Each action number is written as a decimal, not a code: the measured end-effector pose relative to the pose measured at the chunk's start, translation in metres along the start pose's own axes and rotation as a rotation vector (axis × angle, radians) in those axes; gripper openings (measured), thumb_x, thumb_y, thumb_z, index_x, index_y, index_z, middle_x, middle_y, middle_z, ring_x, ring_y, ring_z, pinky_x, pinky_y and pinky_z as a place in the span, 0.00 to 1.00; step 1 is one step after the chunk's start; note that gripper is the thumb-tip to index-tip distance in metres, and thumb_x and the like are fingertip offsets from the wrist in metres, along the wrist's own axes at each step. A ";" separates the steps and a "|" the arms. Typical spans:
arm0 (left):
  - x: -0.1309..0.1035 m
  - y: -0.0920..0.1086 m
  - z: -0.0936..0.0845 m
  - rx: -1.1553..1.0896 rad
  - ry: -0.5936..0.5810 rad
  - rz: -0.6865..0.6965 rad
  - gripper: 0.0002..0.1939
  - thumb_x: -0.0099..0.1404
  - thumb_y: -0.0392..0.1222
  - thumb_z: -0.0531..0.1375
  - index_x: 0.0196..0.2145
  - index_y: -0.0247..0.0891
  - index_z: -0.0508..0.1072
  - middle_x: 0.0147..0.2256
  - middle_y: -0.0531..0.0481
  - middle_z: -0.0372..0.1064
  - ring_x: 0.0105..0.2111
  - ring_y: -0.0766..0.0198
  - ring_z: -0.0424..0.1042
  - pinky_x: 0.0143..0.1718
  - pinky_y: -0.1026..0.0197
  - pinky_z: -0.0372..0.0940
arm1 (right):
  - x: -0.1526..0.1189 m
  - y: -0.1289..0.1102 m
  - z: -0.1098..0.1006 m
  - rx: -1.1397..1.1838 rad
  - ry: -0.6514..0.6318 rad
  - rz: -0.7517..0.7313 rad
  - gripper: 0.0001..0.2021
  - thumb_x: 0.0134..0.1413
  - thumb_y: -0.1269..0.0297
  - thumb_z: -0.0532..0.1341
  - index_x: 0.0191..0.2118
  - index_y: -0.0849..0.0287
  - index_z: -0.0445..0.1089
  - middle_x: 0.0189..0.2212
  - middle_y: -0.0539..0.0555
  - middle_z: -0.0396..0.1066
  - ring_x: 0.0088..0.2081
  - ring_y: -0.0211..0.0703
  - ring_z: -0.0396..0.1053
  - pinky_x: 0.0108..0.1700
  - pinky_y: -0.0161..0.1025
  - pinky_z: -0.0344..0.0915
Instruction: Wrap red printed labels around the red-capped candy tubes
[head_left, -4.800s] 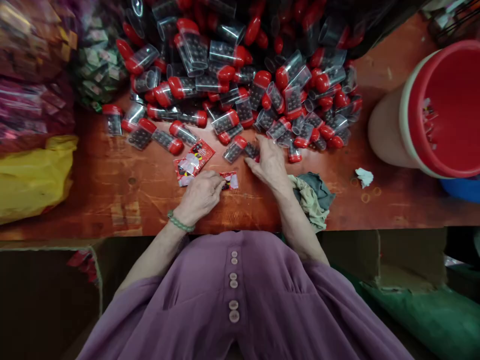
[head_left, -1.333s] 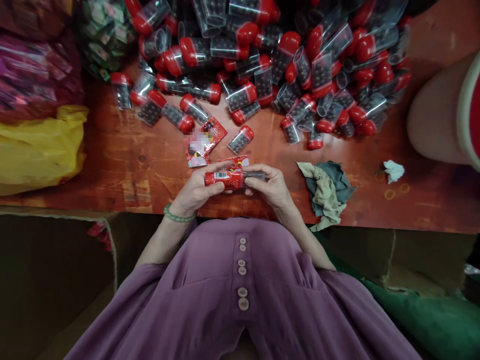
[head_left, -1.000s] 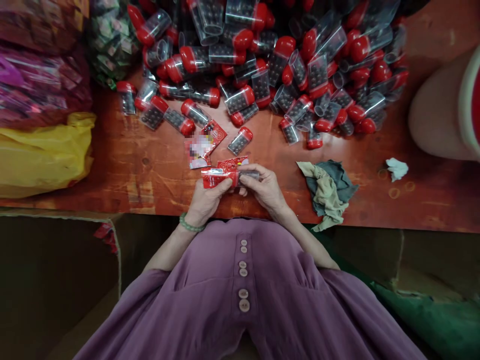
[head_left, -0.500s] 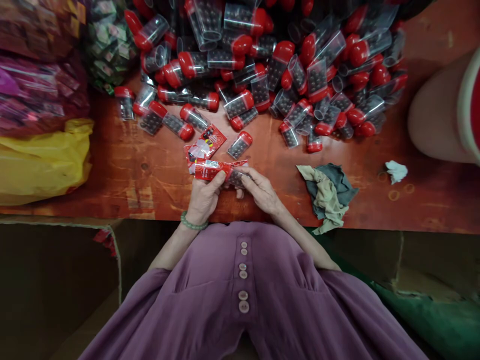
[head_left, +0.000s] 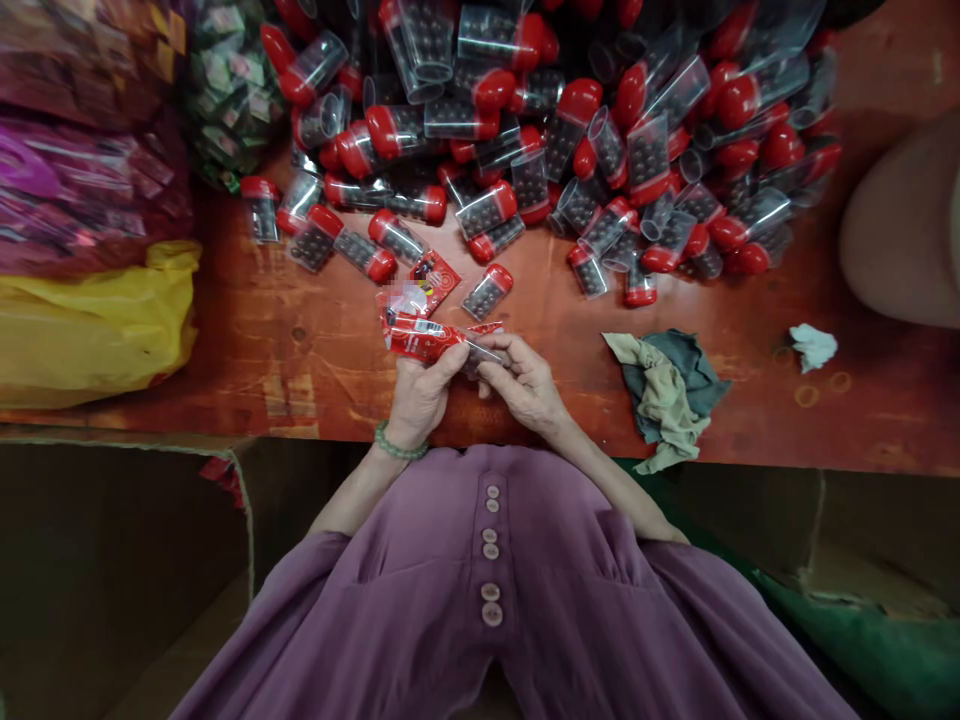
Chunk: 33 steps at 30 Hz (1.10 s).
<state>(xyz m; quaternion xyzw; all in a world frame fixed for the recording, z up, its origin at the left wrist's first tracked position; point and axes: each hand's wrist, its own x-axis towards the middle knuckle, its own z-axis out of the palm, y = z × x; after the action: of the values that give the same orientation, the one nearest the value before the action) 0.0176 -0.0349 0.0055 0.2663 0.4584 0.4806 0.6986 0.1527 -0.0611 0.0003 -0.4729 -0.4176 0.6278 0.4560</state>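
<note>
I log a worn red-brown wooden table; a crumpled grey-and-beige cloth rag near its front edge; a small white paper scrap well right of it; a bulging yellow plastic bag far left; purple foil-wrapped packets behind it.

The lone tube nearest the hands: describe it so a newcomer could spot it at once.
Start at the big heap of red-capped tubes at the far side of the wooden table, then come toward the hands. The lone tube lies just beyond the right hand, beside the red wrappers, apart from the heap.
</note>
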 end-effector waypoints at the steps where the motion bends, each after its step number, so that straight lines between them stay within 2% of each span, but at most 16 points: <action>1: 0.000 0.002 -0.001 0.037 -0.020 -0.016 0.14 0.53 0.50 0.72 0.30 0.38 0.76 0.26 0.53 0.73 0.27 0.67 0.71 0.33 0.62 0.68 | 0.001 0.000 0.002 0.026 0.003 0.006 0.18 0.59 0.48 0.62 0.46 0.55 0.64 0.28 0.45 0.68 0.24 0.31 0.65 0.31 0.34 0.67; 5: 0.004 0.006 -0.003 0.025 0.008 -0.021 0.22 0.49 0.55 0.73 0.35 0.39 0.77 0.31 0.50 0.75 0.31 0.63 0.74 0.35 0.60 0.70 | 0.004 0.000 0.010 0.039 0.040 0.017 0.21 0.56 0.44 0.64 0.45 0.54 0.63 0.29 0.46 0.69 0.23 0.31 0.64 0.30 0.34 0.67; 8: 0.006 0.005 -0.002 -0.044 0.035 -0.027 0.23 0.47 0.57 0.74 0.35 0.41 0.77 0.33 0.51 0.76 0.31 0.63 0.74 0.33 0.60 0.70 | 0.007 0.002 0.014 0.037 0.039 0.008 0.22 0.55 0.44 0.64 0.45 0.54 0.62 0.30 0.46 0.70 0.23 0.31 0.65 0.30 0.34 0.68; 12: 0.003 -0.001 0.003 -0.101 0.034 -0.100 0.20 0.47 0.56 0.74 0.26 0.39 0.74 0.23 0.55 0.69 0.20 0.70 0.64 0.23 0.64 0.63 | 0.010 0.009 0.015 0.095 0.059 0.002 0.23 0.54 0.45 0.66 0.46 0.52 0.59 0.30 0.44 0.71 0.23 0.29 0.66 0.29 0.32 0.68; 15: -0.001 -0.004 0.003 -0.113 0.032 -0.156 0.21 0.47 0.55 0.74 0.23 0.37 0.72 0.19 0.56 0.64 0.18 0.73 0.58 0.21 0.66 0.58 | 0.012 0.013 0.012 0.117 0.038 0.026 0.26 0.51 0.45 0.68 0.47 0.51 0.57 0.27 0.41 0.70 0.23 0.30 0.69 0.30 0.31 0.68; 18: -0.005 -0.003 -0.001 -0.075 0.005 -0.204 0.21 0.47 0.55 0.73 0.22 0.36 0.73 0.21 0.54 0.68 0.20 0.71 0.62 0.24 0.65 0.61 | 0.012 0.014 0.008 0.080 -0.019 0.078 0.29 0.46 0.42 0.70 0.46 0.52 0.59 0.22 0.39 0.67 0.21 0.33 0.68 0.28 0.33 0.68; 21: -0.011 -0.001 -0.007 -0.051 -0.038 -0.257 0.20 0.46 0.55 0.74 0.23 0.35 0.75 0.22 0.52 0.71 0.23 0.69 0.67 0.29 0.63 0.65 | 0.012 0.014 0.006 0.038 -0.089 0.104 0.30 0.41 0.41 0.72 0.42 0.53 0.61 0.20 0.40 0.65 0.19 0.32 0.63 0.24 0.33 0.63; 25: -0.020 0.002 -0.014 -0.073 -0.039 -0.285 0.19 0.45 0.54 0.75 0.26 0.36 0.78 0.25 0.51 0.75 0.28 0.65 0.72 0.38 0.60 0.69 | 0.012 0.014 0.007 0.016 -0.158 0.076 0.31 0.36 0.38 0.73 0.37 0.54 0.62 0.18 0.39 0.60 0.19 0.30 0.56 0.23 0.32 0.54; 29: -0.031 0.009 -0.019 -0.075 -0.089 -0.281 0.17 0.47 0.53 0.74 0.26 0.37 0.80 0.26 0.50 0.76 0.30 0.62 0.75 0.40 0.58 0.71 | 0.015 0.020 0.013 -0.035 -0.224 0.016 0.34 0.28 0.35 0.73 0.33 0.55 0.62 0.18 0.38 0.52 0.20 0.30 0.49 0.24 0.33 0.48; 31: -0.038 0.015 -0.022 -0.054 -0.109 -0.272 0.16 0.47 0.52 0.74 0.27 0.38 0.80 0.26 0.48 0.77 0.31 0.60 0.76 0.41 0.56 0.72 | 0.016 0.023 0.019 -0.044 -0.271 -0.023 0.34 0.29 0.34 0.72 0.34 0.56 0.63 0.19 0.39 0.53 0.21 0.30 0.48 0.24 0.33 0.47; 33: -0.048 0.024 -0.028 0.004 -0.108 -0.263 0.15 0.48 0.52 0.74 0.27 0.38 0.81 0.28 0.46 0.78 0.32 0.57 0.77 0.42 0.54 0.73 | 0.015 0.021 0.026 -0.071 -0.368 -0.065 0.32 0.34 0.35 0.71 0.36 0.56 0.64 0.20 0.40 0.57 0.21 0.30 0.51 0.25 0.33 0.50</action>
<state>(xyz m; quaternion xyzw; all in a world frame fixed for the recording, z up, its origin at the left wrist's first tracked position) -0.0233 -0.0715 0.0313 0.2305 0.4521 0.3690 0.7786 0.1218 -0.0534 -0.0173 -0.3521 -0.5308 0.6735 0.3751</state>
